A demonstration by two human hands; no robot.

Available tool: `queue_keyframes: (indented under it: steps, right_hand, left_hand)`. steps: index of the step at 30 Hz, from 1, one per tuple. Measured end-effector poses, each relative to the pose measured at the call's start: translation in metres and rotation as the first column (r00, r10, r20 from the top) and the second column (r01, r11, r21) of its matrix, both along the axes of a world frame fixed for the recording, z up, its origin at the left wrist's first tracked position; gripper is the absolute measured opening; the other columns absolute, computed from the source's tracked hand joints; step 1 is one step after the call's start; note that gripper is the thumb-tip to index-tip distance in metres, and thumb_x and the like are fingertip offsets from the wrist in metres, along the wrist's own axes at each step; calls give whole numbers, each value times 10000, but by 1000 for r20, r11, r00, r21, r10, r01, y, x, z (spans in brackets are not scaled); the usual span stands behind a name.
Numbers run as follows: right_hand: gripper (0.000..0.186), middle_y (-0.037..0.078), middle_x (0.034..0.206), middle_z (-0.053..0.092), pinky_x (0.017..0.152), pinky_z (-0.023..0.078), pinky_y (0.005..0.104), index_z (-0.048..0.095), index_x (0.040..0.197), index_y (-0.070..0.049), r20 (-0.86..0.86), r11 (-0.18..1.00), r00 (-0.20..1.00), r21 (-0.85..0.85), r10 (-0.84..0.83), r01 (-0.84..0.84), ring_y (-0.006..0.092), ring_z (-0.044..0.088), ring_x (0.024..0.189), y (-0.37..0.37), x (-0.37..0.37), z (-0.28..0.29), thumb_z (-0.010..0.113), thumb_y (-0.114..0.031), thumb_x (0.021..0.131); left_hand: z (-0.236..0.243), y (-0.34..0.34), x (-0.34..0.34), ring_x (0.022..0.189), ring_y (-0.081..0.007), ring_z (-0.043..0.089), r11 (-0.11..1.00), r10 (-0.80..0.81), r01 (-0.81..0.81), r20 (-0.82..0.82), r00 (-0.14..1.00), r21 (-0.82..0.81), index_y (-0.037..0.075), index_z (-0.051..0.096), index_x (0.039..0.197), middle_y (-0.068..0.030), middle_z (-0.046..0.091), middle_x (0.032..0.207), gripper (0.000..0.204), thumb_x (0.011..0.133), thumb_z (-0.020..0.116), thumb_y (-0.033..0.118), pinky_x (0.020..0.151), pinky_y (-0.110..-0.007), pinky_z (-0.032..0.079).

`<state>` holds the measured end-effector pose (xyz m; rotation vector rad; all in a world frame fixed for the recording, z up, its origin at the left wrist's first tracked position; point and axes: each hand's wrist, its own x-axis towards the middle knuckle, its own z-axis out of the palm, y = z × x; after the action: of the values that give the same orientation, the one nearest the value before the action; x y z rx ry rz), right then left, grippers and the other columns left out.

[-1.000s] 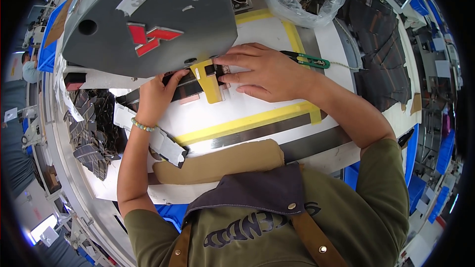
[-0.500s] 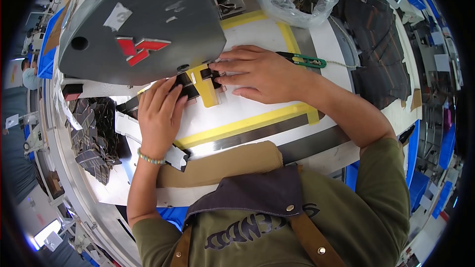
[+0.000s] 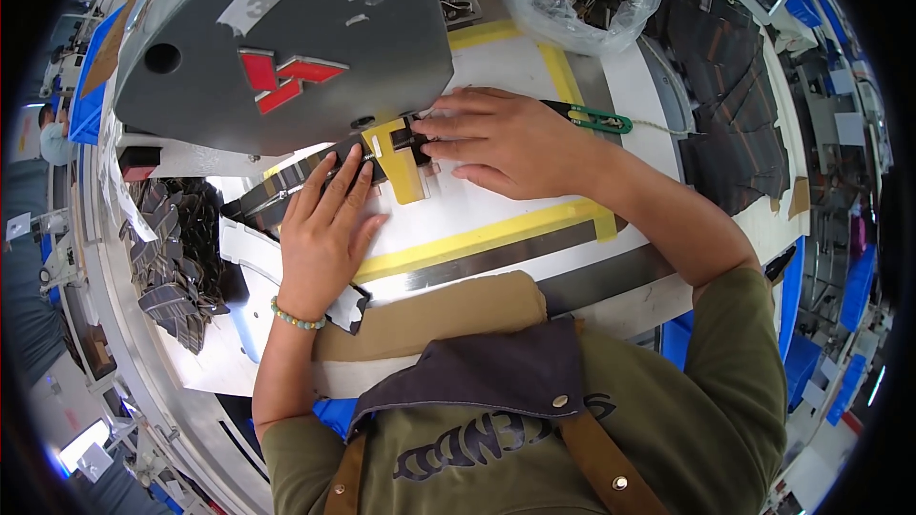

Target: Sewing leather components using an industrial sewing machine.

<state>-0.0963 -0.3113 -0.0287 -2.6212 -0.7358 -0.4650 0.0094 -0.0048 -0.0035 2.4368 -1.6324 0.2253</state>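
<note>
A dark striped fabric strip (image 3: 256, 202) lies across the white work surface and runs under a yellow plate (image 3: 405, 179), in front of a grey machine head (image 3: 386, 57). My left hand (image 3: 322, 253) rests on the strip, left of the plate, with fingers stretched and slightly apart, thumb off to the side. To the right of the plate, my right hand (image 3: 520, 145) lies with fingers extended. Its fingertips touch the strip's dark right end, beside a small black part on the plate. The machine head overhangs the area beyond the plate.
Green-handled thread snips (image 3: 601, 120) lie right of my right hand. A clear plastic bag (image 3: 523, 0) of dark pieces stands behind. Bundled striped fabric pieces (image 3: 170, 300) are at left, dark striped cloth (image 3: 711, 86) at right. A brown pad (image 3: 444, 321) lines the near edge.
My left hand has slid back a little toward me and its fingers have spread, uncovering more of the strip. My right hand stays almost where it was. The view has shifted slightly.
</note>
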Motion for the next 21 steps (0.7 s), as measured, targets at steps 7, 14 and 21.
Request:
queue_keyframes:
  steps: [7, 14, 21]
  right_hand:
    - [332, 86, 1496, 694, 1248, 455, 467, 785, 1299, -91, -19, 1000, 1000, 18, -13, 13, 311, 572, 1471, 1, 1, 0, 700, -275, 1037]
    - [318, 92, 1467, 700, 1242, 465, 464, 784, 1265, -74, -34, 999, 999, 37, 17, -16, 310, 584, 1453, -2, -1, 3, 741, -244, 999]
    - [361, 92, 1450, 700, 1239, 468, 466, 766, 1292, -67, -34, 1000, 999, 28, 14, -13, 306, 598, 1430, -2, -2, 5, 768, -234, 972]
  left_hand:
    - [2, -1, 0, 1436, -377, 597, 1000, 7, -5, -37, 999, 31, 18, 696, 1449, -137, 635, 1587, 582, 921, 813, 233, 1169, -489, 506]
    - [5, -2, -2, 1427, -371, 599, 1000, 16, -15, -44, 999, 23, 20, 703, 1431, -129, 632, 1586, 561, 920, 817, 222, 1159, -477, 511]
    - [5, -1, -2, 1428, -366, 603, 1000, 16, -15, -35, 999, 12, 14, 701, 1428, -124, 636, 1582, 557, 920, 817, 209, 1157, -468, 515]
